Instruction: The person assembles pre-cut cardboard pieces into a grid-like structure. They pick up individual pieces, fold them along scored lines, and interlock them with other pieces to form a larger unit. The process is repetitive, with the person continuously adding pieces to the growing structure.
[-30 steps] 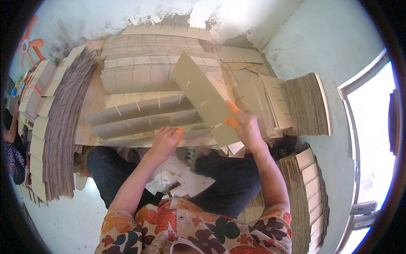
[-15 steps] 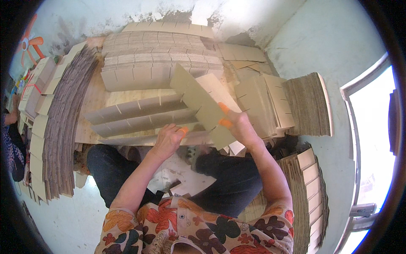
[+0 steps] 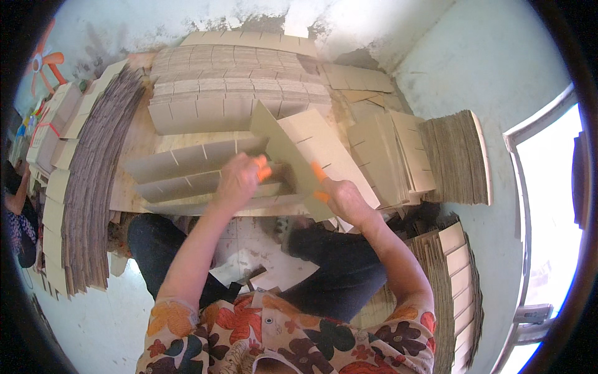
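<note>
Long notched cardboard strips [image 3: 180, 188] stand on edge in roughly parallel rows in front of me. At their right ends a cardboard crosspiece [image 3: 283, 144] stands upright and slants across them. My right hand [image 3: 349, 201], with orange covers on its fingertips, is closed on the crosspiece's near right part. My left hand [image 3: 240, 179] is over the middle of the strips, left of the crosspiece. Its fingers, also orange-covered, are curled and a little blurred; what they pinch is hidden. Right of the crosspiece lies a loose notched cardboard sheet [image 3: 324, 146].
Stacks of notched cardboard [image 3: 240, 71] fill the table's back; a long stack [image 3: 99, 168] lines the left. More cardboard stacks [image 3: 453, 156] stand at the right and lower right [image 3: 451, 280]. An orange fan [image 3: 40, 61] is at far left, near another person's arm [image 3: 18, 196].
My left hand has moved up and away from me, from the nearest strip to over the farther ones. My right hand has shifted slightly nearer and left, still on the crosspiece.
</note>
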A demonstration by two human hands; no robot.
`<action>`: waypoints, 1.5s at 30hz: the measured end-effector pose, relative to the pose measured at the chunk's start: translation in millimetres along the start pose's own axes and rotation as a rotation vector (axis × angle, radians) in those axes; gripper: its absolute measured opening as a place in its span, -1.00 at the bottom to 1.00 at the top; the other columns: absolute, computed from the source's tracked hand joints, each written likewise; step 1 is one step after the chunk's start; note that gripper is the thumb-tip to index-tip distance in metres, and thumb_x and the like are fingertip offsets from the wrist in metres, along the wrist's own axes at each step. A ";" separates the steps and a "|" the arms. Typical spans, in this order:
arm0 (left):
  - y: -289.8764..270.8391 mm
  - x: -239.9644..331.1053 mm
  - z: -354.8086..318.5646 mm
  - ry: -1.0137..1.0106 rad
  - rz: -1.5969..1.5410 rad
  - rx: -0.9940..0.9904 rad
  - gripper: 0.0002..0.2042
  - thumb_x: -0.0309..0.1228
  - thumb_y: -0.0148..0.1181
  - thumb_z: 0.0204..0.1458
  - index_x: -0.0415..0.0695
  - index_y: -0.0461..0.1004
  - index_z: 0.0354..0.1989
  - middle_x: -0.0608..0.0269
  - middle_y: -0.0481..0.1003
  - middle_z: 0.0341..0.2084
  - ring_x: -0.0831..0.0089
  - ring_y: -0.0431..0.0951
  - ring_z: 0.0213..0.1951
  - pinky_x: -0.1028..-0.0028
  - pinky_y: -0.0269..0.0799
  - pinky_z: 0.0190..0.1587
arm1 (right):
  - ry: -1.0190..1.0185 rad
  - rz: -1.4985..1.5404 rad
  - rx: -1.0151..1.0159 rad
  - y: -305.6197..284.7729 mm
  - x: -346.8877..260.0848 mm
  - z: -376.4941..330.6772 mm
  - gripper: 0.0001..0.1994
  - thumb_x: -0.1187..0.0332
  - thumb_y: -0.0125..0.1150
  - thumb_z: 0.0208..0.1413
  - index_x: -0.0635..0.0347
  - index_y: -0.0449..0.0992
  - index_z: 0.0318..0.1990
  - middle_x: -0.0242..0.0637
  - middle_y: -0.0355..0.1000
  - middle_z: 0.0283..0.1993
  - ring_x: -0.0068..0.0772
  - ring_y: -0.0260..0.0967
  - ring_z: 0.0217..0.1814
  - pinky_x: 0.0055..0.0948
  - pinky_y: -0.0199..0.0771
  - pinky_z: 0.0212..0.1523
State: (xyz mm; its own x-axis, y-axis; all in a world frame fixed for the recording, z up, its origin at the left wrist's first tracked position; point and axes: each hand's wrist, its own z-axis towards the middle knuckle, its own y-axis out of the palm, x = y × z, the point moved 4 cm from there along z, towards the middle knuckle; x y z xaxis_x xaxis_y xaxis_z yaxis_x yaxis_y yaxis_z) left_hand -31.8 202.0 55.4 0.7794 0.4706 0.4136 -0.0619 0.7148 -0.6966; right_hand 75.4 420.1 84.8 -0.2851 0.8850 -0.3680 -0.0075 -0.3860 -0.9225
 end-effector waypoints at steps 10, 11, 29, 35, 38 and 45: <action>25.1 -80.4 51.3 -0.035 0.249 -0.280 -0.89 -0.70 0.08 -0.22 -0.21 0.43 -0.54 -0.06 0.46 -0.59 0.01 0.52 -0.40 0.12 0.42 -0.33 | -0.110 -0.040 0.002 -1.2 -12.8 0.2 -0.74 0.46 0.09 0.03 0.29 0.40 -0.10 -0.06 0.45 -0.38 0.00 0.45 -0.36 -0.15 0.44 -0.37; 26.3 -76.8 53.1 -0.042 0.236 -0.285 -0.91 -0.69 0.09 -0.23 -0.22 0.42 -0.56 -0.07 0.46 -0.57 -0.01 0.51 -0.39 0.10 0.42 -0.32 | -0.126 -0.109 -0.025 5.6 -11.9 2.0 -0.75 0.46 0.08 0.03 0.28 0.40 -0.10 -0.08 0.46 -0.38 -0.01 0.45 -0.35 -0.15 0.45 -0.36; 32.5 -36.6 51.4 -0.027 0.188 -0.593 -0.36 -0.05 0.04 0.11 -0.04 0.08 0.33 0.17 0.11 0.31 0.21 -0.03 0.37 0.18 -0.08 0.36 | 0.774 0.215 0.200 -21.9 113.7 -20.7 -0.43 0.08 0.47 -0.19 0.35 0.50 -0.11 -0.10 0.52 -0.31 -0.32 0.47 -0.29 -0.32 0.46 -0.28; -9.6 -26.0 45.3 -0.024 0.031 -0.186 -0.50 -0.22 0.15 0.07 -0.23 0.30 0.14 0.02 0.34 0.13 0.14 0.25 0.22 0.18 0.10 0.23 | 0.883 0.467 0.248 -37.7 101.2 -16.0 -0.69 0.25 0.40 -0.09 0.37 0.59 -0.31 -0.28 0.49 -0.48 -0.52 0.40 -0.45 -0.49 0.40 -0.44; -36.2 -8.1 27.9 -0.025 -0.050 -0.109 -0.56 -0.29 0.22 0.01 -0.27 0.38 0.04 -0.04 0.44 -0.01 0.10 0.37 0.10 0.20 0.19 0.17 | 0.869 0.534 0.338 -36.1 117.9 -28.0 -0.70 0.29 0.38 -0.06 0.39 0.60 -0.28 -0.32 0.49 -0.47 -0.53 0.37 -0.47 -0.52 0.40 -0.42; -65.6 -4.2 -30.0 -0.053 -0.039 -0.014 -0.60 -0.32 0.31 -0.12 -0.28 0.46 -0.12 -0.02 0.52 -0.17 0.06 0.48 -0.12 0.21 0.33 0.00 | 0.733 0.521 0.627 -96.1 85.4 -34.4 -0.72 0.32 0.35 -0.01 0.36 0.60 -0.21 -0.37 0.51 -0.43 -0.63 0.32 -0.45 -0.54 0.40 -0.40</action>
State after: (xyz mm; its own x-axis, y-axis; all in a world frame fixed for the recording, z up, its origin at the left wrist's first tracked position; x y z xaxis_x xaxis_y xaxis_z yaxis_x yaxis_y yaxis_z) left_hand -12.3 137.6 81.8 0.7468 0.4693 0.4711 -0.0227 0.7260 -0.6873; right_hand 84.8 541.7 138.0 0.2429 0.4343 -0.8674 -0.5967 -0.6381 -0.4866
